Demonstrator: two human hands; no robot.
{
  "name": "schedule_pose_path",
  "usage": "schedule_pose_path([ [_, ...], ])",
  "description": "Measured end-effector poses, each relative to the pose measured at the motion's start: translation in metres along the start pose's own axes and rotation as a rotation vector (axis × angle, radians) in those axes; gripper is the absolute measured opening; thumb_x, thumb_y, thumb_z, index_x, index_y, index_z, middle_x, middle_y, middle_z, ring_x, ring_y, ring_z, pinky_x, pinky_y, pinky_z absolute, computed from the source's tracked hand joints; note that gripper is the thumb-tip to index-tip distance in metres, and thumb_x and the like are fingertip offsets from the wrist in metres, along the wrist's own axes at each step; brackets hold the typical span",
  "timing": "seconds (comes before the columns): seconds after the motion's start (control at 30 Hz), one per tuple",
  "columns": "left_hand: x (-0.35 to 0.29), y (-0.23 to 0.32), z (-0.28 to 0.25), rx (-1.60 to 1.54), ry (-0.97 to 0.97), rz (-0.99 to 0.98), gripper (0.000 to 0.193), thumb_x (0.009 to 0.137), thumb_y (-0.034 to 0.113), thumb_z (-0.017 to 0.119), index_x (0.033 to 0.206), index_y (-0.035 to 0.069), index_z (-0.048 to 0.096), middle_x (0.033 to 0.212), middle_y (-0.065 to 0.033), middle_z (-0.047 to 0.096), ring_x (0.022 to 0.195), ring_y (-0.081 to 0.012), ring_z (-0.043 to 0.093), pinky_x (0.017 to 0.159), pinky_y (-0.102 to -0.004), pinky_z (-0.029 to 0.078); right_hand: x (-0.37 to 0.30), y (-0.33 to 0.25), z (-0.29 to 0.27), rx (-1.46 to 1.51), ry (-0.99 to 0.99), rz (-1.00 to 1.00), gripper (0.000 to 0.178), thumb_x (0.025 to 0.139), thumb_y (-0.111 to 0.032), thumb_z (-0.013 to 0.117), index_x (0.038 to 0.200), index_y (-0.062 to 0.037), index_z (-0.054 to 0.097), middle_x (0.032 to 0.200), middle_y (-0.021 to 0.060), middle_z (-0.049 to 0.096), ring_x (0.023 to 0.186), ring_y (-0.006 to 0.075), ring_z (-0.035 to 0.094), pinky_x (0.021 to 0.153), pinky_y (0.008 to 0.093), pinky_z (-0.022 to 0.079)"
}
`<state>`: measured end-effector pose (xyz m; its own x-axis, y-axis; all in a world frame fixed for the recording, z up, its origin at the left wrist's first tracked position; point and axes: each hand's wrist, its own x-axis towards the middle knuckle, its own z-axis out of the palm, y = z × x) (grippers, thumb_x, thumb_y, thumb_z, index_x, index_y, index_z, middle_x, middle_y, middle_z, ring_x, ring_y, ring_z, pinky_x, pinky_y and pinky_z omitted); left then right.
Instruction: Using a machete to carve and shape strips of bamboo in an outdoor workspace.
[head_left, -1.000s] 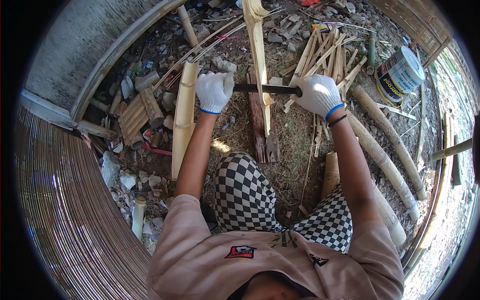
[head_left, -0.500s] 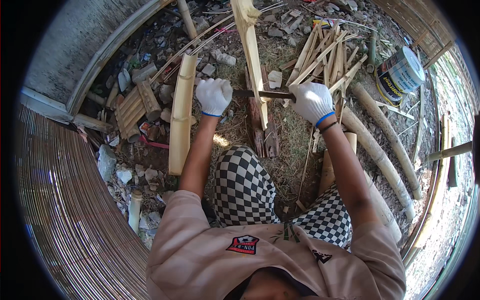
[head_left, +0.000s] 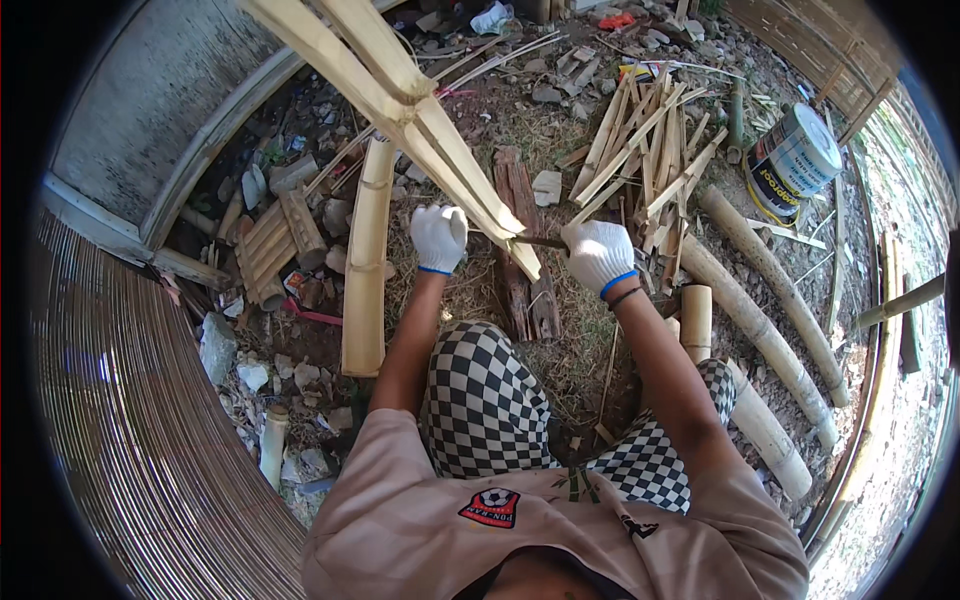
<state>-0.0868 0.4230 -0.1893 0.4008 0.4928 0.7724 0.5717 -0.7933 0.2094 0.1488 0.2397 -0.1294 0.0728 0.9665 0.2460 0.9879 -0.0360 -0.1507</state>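
White gloves with blue cuffs cover both of my hands. My left hand is closed in a fist round one end of a long dark knife. At its other end, my right hand grips it as well. The blade runs crosswise between my fists, lodged in the split near end of a pale bamboo piece. This bamboo slants from the upper left, its two halves parted further up. Beneath its tip lies a weathered brown wood block; whether they touch, I cannot tell.
A halved bamboo length lies left of my left arm. Split sticks are piled at the upper right, near a paint bucket. Round bamboo poles lie on the right. Rubble and a slatted bamboo piece lie left.
Both hands and the knife have come down toward me. The bamboo has swung from near upright to a slant toward the upper left, and its split now shows wide.
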Motion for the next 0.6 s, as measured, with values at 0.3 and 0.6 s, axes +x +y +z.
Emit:
schedule_pose_path([
  [0.3, 0.054, 0.035, -0.036, 0.102, -0.640, 0.299, 0.033, 0.087, 0.045, 0.070, 0.086, 0.012, 0.071, 0.083, -0.0124, 0.070, 0.084, -0.0339, 0.067, 0.078, -0.0455, 0.050, -0.008, 0.029, -0.029, 0.064, -0.228, 0.144, 0.037, 0.082, -0.049, 0.072, 0.090, -0.0128, 0.073, 0.082, 0.0142, 0.072, 0.084, 0.0357, 0.071, 0.074, 0.0481, 0.056],
  [0.6, 0.082, 0.054, -0.005, 0.117, -0.807, 0.435, 0.036, 0.089, 0.046, 0.067, 0.091, 0.010, 0.067, 0.076, -0.0175, 0.068, 0.077, -0.0390, 0.068, 0.067, -0.0514, 0.053, -0.008, 0.063, -0.008, 0.154, -0.429, 0.104, 0.043, 0.094, -0.044, 0.060, 0.106, -0.0050, 0.074, 0.092, 0.0217, 0.072, 0.091, 0.0404, 0.069, 0.084, 0.0496, 0.054],
])
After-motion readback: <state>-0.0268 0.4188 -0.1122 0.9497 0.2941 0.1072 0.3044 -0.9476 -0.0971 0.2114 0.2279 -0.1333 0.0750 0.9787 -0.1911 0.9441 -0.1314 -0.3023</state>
